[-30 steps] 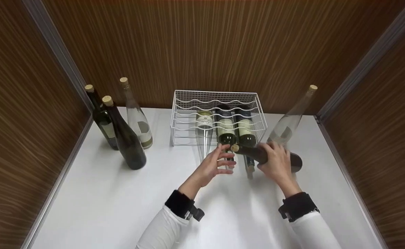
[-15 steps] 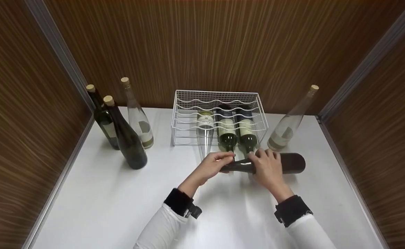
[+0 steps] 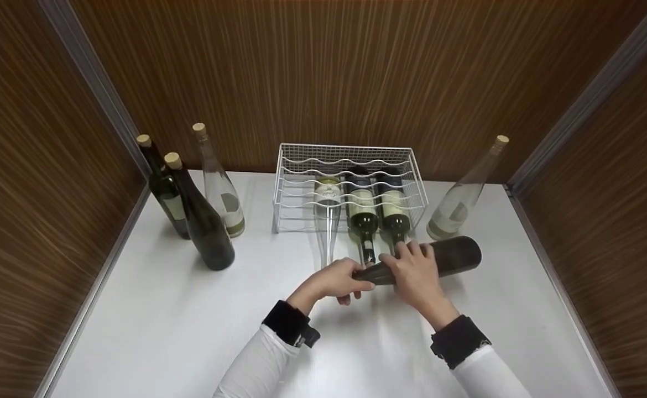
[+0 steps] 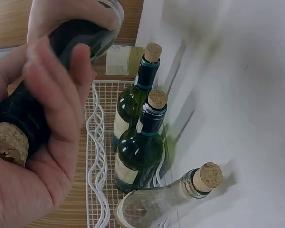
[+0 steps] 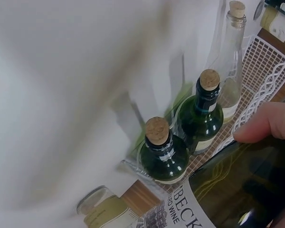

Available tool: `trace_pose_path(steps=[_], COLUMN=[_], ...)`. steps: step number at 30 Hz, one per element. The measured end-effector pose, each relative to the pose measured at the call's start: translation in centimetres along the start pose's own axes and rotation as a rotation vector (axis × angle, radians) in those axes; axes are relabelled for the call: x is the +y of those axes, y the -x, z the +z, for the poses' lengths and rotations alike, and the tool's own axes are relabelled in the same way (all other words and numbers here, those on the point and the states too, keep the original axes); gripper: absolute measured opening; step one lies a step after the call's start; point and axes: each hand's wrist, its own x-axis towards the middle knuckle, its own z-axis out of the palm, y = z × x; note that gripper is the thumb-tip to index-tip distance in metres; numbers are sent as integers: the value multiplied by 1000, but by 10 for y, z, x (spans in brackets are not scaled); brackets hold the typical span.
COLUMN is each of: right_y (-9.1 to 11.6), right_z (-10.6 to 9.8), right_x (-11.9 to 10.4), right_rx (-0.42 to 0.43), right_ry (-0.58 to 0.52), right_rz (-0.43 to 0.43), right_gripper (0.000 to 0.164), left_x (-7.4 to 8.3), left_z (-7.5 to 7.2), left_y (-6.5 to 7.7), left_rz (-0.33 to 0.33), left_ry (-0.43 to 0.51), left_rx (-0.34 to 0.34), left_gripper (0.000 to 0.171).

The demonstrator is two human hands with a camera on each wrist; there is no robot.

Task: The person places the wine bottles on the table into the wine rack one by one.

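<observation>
A dark wine bottle (image 3: 459, 255) is held tilted on its side above the table, its base to the right. My right hand (image 3: 416, 273) grips its body from above. Around its neck my left hand (image 3: 334, 281) curls; in the left wrist view the bottle's cork (image 4: 8, 142) shows by the palm. Just behind the hands stands a white wire wine rack (image 3: 345, 146). In it lie a clear bottle (image 3: 328, 218) and two green bottles, one in the middle (image 3: 364, 222) and one on the right (image 3: 396, 222), necks toward me. A printed label (image 5: 185, 209) faces the right wrist camera.
Upright on the left of the white table (image 3: 163, 320) are two dark bottles, one in front (image 3: 207, 232) and one behind (image 3: 168, 199), plus a clear bottle (image 3: 227, 202). Another clear bottle (image 3: 459, 202) stands right of the rack. Wood-grain panels (image 3: 323, 72) enclose the table.
The dark bottle has come down and toward me, its neck swinging lower. My left hand, earlier spread apart from it, has closed around the neck. My right hand has moved left with the bottle.
</observation>
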Motion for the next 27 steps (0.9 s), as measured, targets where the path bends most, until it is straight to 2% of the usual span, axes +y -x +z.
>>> trace_pose_path(steps=[4, 7, 12, 17, 27], right_y=[0, 0, 0, 0, -4], right_z=[-1, 0, 1, 1, -2], right_x=[-5, -7, -8, -9, -9], right_rx=[-13, -12, 1, 20, 98], right_ry=[10, 13, 2, -24, -58], right_rz=[-19, -28, -43, -47, -80], right_gripper=[44, 46, 49, 49, 55], left_x=[-1, -2, -4, -7, -10], left_z=[1, 3, 5, 7, 11], left_y=[1, 2, 5, 8, 18], left_rz=[-41, -56, -16, 15, 3], left_ry=[-112, -164, -196, -171, 1], left_rx=[5, 38, 90, 116, 155], left_gripper=[15, 18, 23, 27, 31])
